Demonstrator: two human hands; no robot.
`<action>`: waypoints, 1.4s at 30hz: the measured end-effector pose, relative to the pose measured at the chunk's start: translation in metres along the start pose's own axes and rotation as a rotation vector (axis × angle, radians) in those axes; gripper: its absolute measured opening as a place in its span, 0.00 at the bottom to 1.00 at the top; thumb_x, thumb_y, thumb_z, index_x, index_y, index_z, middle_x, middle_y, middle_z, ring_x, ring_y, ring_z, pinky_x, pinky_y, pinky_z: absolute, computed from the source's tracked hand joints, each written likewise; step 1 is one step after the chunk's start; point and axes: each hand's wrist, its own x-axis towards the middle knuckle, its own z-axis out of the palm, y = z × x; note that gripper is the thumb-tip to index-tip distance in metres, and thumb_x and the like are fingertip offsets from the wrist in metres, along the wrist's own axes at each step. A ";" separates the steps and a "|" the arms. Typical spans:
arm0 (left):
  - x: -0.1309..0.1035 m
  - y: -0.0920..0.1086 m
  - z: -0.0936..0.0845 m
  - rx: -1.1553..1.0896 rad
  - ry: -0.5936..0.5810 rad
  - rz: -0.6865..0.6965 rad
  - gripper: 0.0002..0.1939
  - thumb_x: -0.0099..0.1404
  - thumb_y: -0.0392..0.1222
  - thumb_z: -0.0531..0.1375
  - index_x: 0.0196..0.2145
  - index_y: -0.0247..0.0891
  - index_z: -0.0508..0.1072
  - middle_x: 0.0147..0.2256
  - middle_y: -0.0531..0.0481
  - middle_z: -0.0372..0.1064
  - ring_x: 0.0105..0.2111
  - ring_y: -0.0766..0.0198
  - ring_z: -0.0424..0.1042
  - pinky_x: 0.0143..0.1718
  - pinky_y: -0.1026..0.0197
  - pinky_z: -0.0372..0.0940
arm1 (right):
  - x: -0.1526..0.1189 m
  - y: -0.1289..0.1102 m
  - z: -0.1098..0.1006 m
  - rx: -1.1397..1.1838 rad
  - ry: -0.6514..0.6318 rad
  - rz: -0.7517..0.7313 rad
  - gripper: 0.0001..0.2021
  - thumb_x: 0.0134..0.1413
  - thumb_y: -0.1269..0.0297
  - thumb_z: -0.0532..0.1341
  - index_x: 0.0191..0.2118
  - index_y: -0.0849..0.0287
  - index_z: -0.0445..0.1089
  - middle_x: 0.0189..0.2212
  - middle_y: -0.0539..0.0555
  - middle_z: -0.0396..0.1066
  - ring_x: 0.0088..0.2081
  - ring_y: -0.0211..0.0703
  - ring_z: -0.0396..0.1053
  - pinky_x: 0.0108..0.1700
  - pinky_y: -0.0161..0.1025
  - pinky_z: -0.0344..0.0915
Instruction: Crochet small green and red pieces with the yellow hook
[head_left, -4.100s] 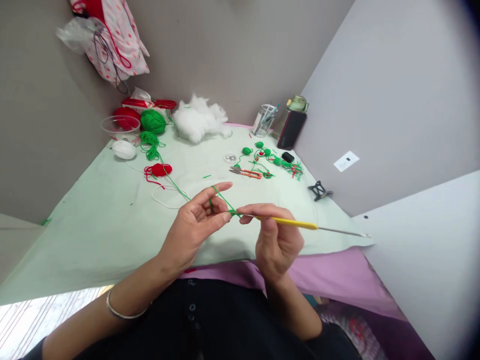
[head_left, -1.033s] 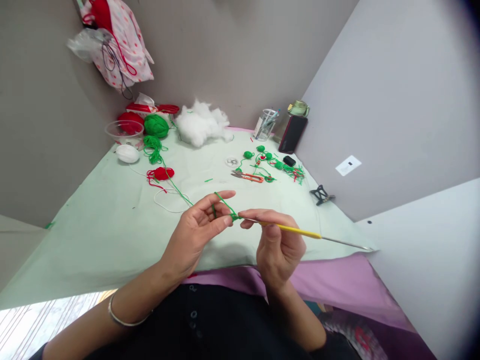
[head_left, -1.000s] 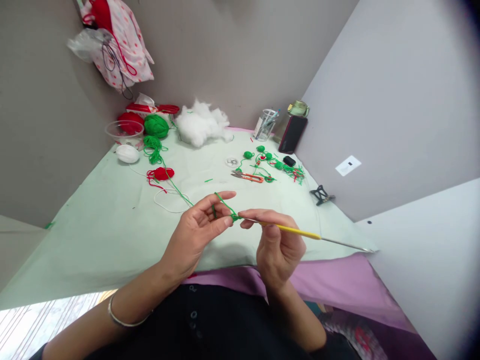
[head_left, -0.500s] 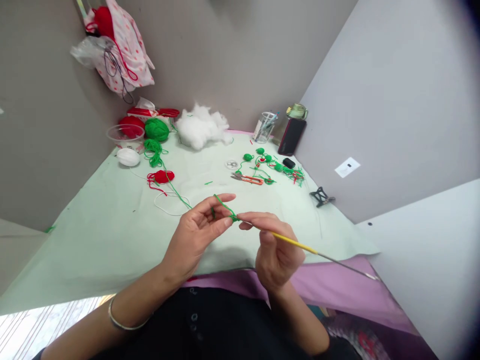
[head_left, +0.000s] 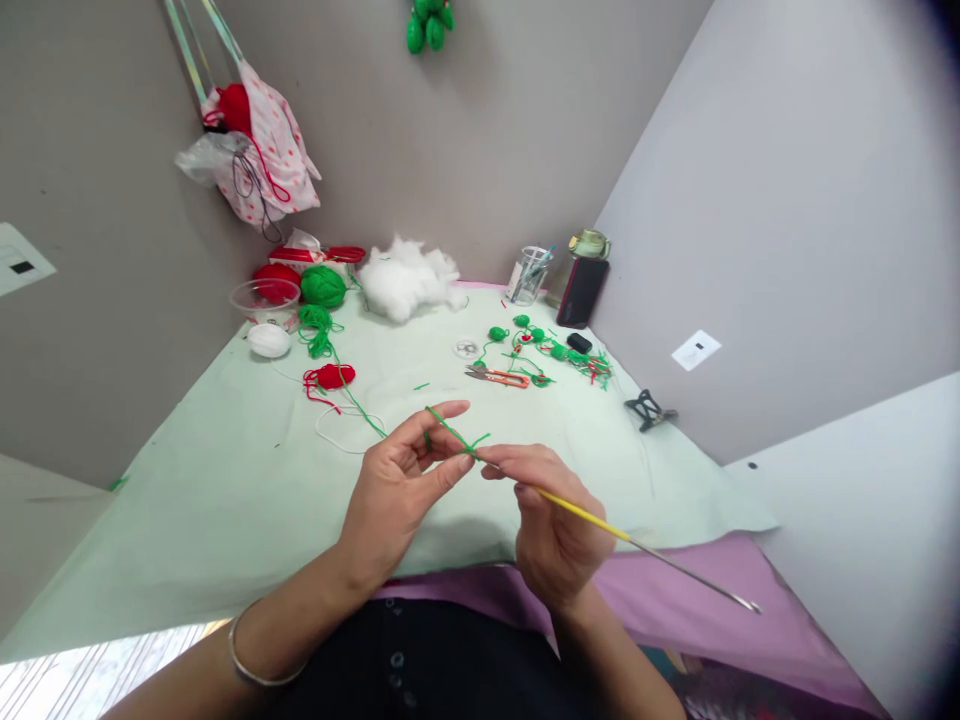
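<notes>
Between its thumb and fingers my left hand [head_left: 397, 485] pinches green yarn [head_left: 448, 428], which also runs over the raised index finger. My right hand [head_left: 562, 520] is closed round the yellow grip of a crochet hook [head_left: 585, 514]. One end of the hook meets the yarn at my left fingertips; the bare metal end sticks out to the lower right. A short green tail stands up where hook and yarn meet. From my left hand a strand leads back to a loose green tangle [head_left: 316, 328] and a green yarn ball [head_left: 323, 287].
Orange thread snips [head_left: 498, 377] lie beyond my hands, beside small green crocheted pieces [head_left: 559, 351]. White stuffing [head_left: 409, 282] sits at the back, with a clear cup [head_left: 528, 277] and a dark phone [head_left: 583, 292] to its right. Red yarn [head_left: 331, 376] and white yarn [head_left: 268, 341] lie left.
The whole view has shifted, so the table appears lower and green hanging pieces show at the top. Both hands keep their hold; the short yarn tail at the fingertips now stands out.
</notes>
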 end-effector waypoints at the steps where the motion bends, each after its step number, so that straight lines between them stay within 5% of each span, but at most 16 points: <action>1: 0.000 -0.001 0.000 0.002 0.002 -0.003 0.19 0.61 0.39 0.73 0.50 0.45 0.82 0.33 0.57 0.73 0.37 0.70 0.73 0.45 0.67 0.69 | -0.002 0.002 0.000 -0.007 -0.005 -0.004 0.14 0.69 0.74 0.57 0.51 0.53 0.76 0.40 0.56 0.82 0.42 0.46 0.80 0.41 0.45 0.79; 6: 0.001 -0.004 0.004 -0.046 -0.030 -0.059 0.19 0.61 0.41 0.74 0.50 0.44 0.81 0.32 0.56 0.74 0.37 0.69 0.74 0.45 0.66 0.69 | -0.007 0.008 0.005 -0.063 0.024 -0.055 0.16 0.67 0.76 0.59 0.53 0.52 0.77 0.46 0.59 0.81 0.44 0.47 0.80 0.40 0.45 0.79; 13: 0.003 0.003 0.009 -0.097 -0.057 -0.099 0.22 0.61 0.41 0.74 0.53 0.44 0.79 0.31 0.57 0.73 0.35 0.70 0.72 0.44 0.66 0.66 | 0.002 0.004 0.007 -0.019 0.092 0.077 0.14 0.69 0.75 0.56 0.49 0.51 0.77 0.39 0.54 0.81 0.37 0.42 0.78 0.37 0.41 0.78; 16: 0.002 0.006 0.010 -0.125 -0.025 -0.116 0.24 0.61 0.41 0.74 0.54 0.43 0.78 0.30 0.58 0.71 0.35 0.70 0.70 0.44 0.66 0.66 | -0.004 0.008 0.006 -0.235 0.079 -0.053 0.16 0.65 0.76 0.62 0.52 0.49 0.78 0.40 0.55 0.78 0.39 0.43 0.77 0.37 0.41 0.77; 19: 0.002 0.011 0.009 -0.258 -0.073 -0.274 0.27 0.60 0.42 0.74 0.56 0.41 0.78 0.31 0.55 0.71 0.34 0.69 0.70 0.45 0.64 0.66 | -0.008 0.009 0.005 -0.356 0.057 -0.162 0.20 0.62 0.77 0.64 0.54 0.48 0.78 0.40 0.55 0.76 0.40 0.44 0.77 0.37 0.41 0.77; 22: 0.004 0.016 0.008 -0.349 -0.121 -0.372 0.27 0.58 0.41 0.75 0.55 0.39 0.80 0.32 0.54 0.69 0.34 0.69 0.69 0.45 0.63 0.67 | -0.003 0.006 0.001 -0.163 0.080 -0.019 0.17 0.66 0.76 0.60 0.53 0.50 0.78 0.39 0.54 0.77 0.38 0.42 0.76 0.37 0.41 0.75; 26: 0.004 0.019 0.008 -0.251 -0.065 -0.259 0.23 0.59 0.40 0.74 0.53 0.42 0.82 0.31 0.55 0.67 0.34 0.69 0.67 0.44 0.65 0.65 | 0.007 0.003 -0.001 0.194 0.172 0.253 0.12 0.70 0.70 0.57 0.46 0.52 0.78 0.33 0.51 0.76 0.32 0.40 0.74 0.35 0.41 0.72; 29: 0.002 0.016 0.010 -0.169 -0.078 -0.179 0.23 0.59 0.41 0.74 0.52 0.46 0.82 0.31 0.55 0.67 0.35 0.68 0.67 0.45 0.65 0.64 | 0.011 0.003 0.002 0.287 0.144 0.320 0.10 0.70 0.67 0.59 0.44 0.52 0.79 0.35 0.52 0.77 0.32 0.39 0.74 0.36 0.40 0.73; 37: 0.004 0.012 0.013 -0.156 -0.053 -0.138 0.19 0.58 0.43 0.75 0.48 0.45 0.84 0.32 0.54 0.70 0.36 0.66 0.69 0.45 0.63 0.65 | 0.010 0.000 0.007 0.012 0.079 0.155 0.11 0.68 0.71 0.61 0.46 0.51 0.80 0.37 0.53 0.79 0.36 0.41 0.76 0.36 0.39 0.75; 42: 0.005 0.013 0.015 -0.309 -0.095 -0.303 0.24 0.57 0.44 0.76 0.51 0.42 0.83 0.33 0.52 0.72 0.37 0.66 0.69 0.46 0.62 0.66 | 0.000 0.005 0.008 -0.229 0.095 -0.094 0.20 0.62 0.77 0.64 0.54 0.47 0.78 0.43 0.55 0.77 0.42 0.43 0.77 0.39 0.41 0.76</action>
